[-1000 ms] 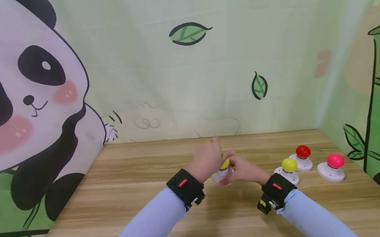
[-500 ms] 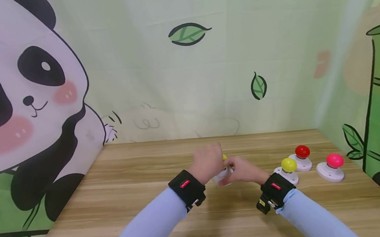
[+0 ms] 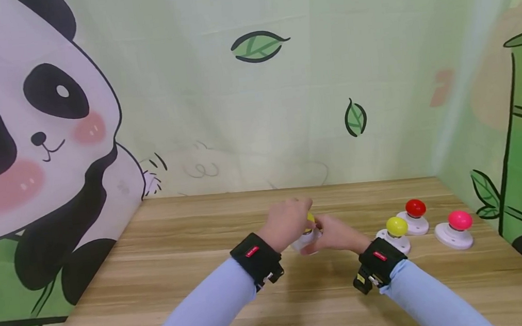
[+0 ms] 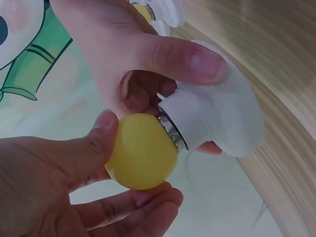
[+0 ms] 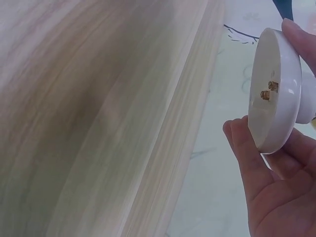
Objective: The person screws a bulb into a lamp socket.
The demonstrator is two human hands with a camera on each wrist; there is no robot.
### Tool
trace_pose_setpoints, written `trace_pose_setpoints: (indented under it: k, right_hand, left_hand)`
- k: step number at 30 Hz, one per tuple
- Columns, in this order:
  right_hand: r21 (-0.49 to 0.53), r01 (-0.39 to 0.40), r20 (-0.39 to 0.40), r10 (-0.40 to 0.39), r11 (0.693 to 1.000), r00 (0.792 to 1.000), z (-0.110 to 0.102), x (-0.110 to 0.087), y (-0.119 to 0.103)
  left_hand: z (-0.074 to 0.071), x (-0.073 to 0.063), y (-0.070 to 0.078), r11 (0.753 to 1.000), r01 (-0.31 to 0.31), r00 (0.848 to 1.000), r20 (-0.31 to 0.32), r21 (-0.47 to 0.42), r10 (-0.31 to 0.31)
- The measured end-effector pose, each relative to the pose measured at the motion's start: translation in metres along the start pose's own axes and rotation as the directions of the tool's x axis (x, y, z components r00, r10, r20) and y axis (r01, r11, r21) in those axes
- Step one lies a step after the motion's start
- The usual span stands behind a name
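Between my thumb and fingertips, my left hand (image 3: 287,224) pinches a round yellow light bulb (image 4: 143,153). The bulb's metal screw collar (image 4: 170,131) shows partly at the mouth of a white lamp holder (image 4: 237,118). My right hand (image 3: 340,235) grips this holder by its round base, its thumb lying across the base in the left wrist view. Bulb and holder are tilted and held above the table. In the right wrist view the hollow underside of the base (image 5: 266,106) faces out, with two small brass screws (image 5: 269,90) inside.
To the right on the wooden table (image 3: 184,294) stand three white lamp holders with bulbs: a yellow bulb (image 3: 397,226), a red bulb (image 3: 416,208) and a pink bulb (image 3: 460,220). A printed panda curtain (image 3: 219,109) hangs behind the table and along its sides.
My left hand's fingers have shifted and turned around the yellow bulb, covering more of it half a second ago than now. My right hand keeps the lamp holder almost still.
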State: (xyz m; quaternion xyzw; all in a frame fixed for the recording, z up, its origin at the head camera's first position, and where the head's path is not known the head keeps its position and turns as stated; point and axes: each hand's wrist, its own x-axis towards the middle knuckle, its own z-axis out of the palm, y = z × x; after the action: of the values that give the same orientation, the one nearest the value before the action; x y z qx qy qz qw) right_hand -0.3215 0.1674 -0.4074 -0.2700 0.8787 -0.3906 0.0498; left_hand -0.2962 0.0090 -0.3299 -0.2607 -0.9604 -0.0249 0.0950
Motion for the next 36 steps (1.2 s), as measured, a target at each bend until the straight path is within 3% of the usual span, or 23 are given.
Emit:
trace_pose_setpoints:
  k: [7, 10, 13, 16, 25, 36]
  right_hand:
    - [0.011, 0.007, -0.009, -0.007, 1.0, 1.0, -0.002, -0.002, -0.003]
    - [0.021, 0.01, -0.011, -0.009, 1.0, 1.0, -0.005, -0.003, -0.004]
    - [0.038, 0.008, -0.002, -0.008, 0.999, 1.0, -0.006, -0.004, -0.004]
    - [0.052, 0.009, 0.011, -0.01, 0.999, 1.0, -0.007, -0.003, -0.004]
    - [0.046, 0.045, 0.058, -0.047, 0.998, 0.997, -0.003, -0.003, 0.005]
    - [0.029, 0.046, 0.035, -0.047, 0.999, 0.998, -0.004, -0.003, 0.002]
  left_hand:
    - [-0.001, 0.003, -0.005, 0.995, -0.034, 0.999, 0.028, -0.093, 0.036]
    - [-0.003, 0.004, -0.01, 0.974, -0.076, 0.994, 0.065, -0.213, 0.092]
    - [-0.005, 0.005, -0.015, 0.938, -0.135, 0.979, 0.102, -0.319, 0.175]
    - [-0.007, 0.006, -0.016, 0.925, -0.155, 0.971, 0.119, -0.346, 0.207]
    - [-0.002, 0.003, -0.01, 0.944, -0.107, 0.982, 0.117, -0.311, 0.149]
    - [0.0, 0.006, -0.004, 0.982, 0.009, 0.997, 0.077, -0.186, 0.006]
